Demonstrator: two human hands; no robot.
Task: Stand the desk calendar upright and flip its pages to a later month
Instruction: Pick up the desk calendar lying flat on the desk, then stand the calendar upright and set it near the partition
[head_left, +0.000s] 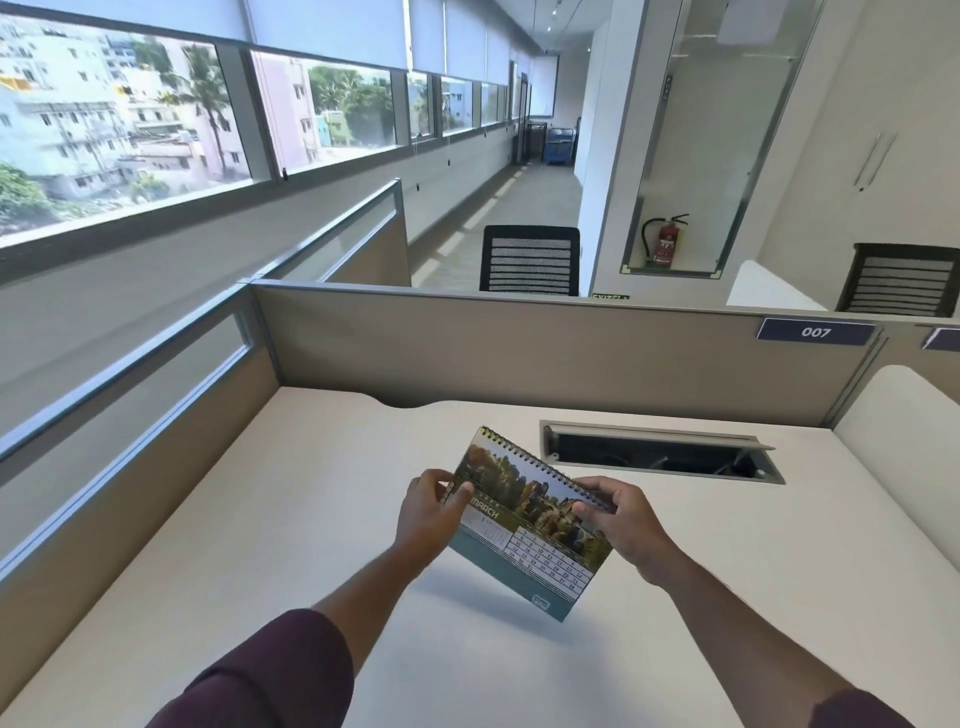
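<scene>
Both hands hold the calendar (530, 525) tilted above the table (260, 519), its March page facing up and its spiral edge toward 1 o'clock. The left hand (431, 512) has its fingers closed on the 9 o'clock edge; the right hand (621, 522) pinches the spiral corner at 3 o'clock.

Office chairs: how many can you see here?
2. One chair stands behind the partition, centre; another chair at far right. More may be hidden behind partitions.
</scene>
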